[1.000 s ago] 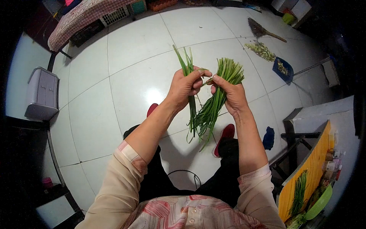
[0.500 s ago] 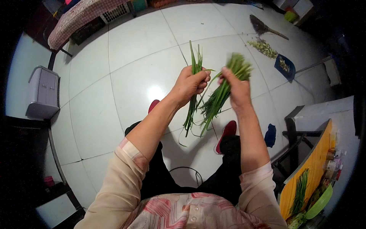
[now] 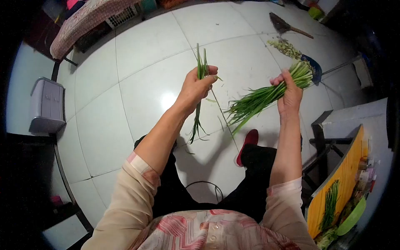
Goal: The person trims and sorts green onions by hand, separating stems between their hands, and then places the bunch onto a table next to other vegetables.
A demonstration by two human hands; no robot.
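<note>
My left hand (image 3: 196, 87) is closed round a few thin green stalks (image 3: 199, 58), their tips pointing up and their dark leaves hanging below. A thick bundle of green stalks (image 3: 266, 98) lies slantwise in my right hand (image 3: 291, 93), pale cut ends at the upper right and leafy ends toward the lower left. Between the hands, small bits of green leaf show over the floor. The two hands are well apart.
A broom (image 3: 287, 27), a heap of pale trimmings (image 3: 285, 48) and a blue dustpan (image 3: 315, 68) are on the tiled floor (image 3: 154, 54). More stalks (image 3: 330, 204) lie on a yellow board (image 3: 346, 166) at right, beside a green basket (image 3: 352, 216). A small grey cabinet (image 3: 48, 104) stands left.
My right hand has swung right with the thick bundle, which now slants more. My left hand has shifted slightly left with its few stalks. Loose green bits now show between the hands.
</note>
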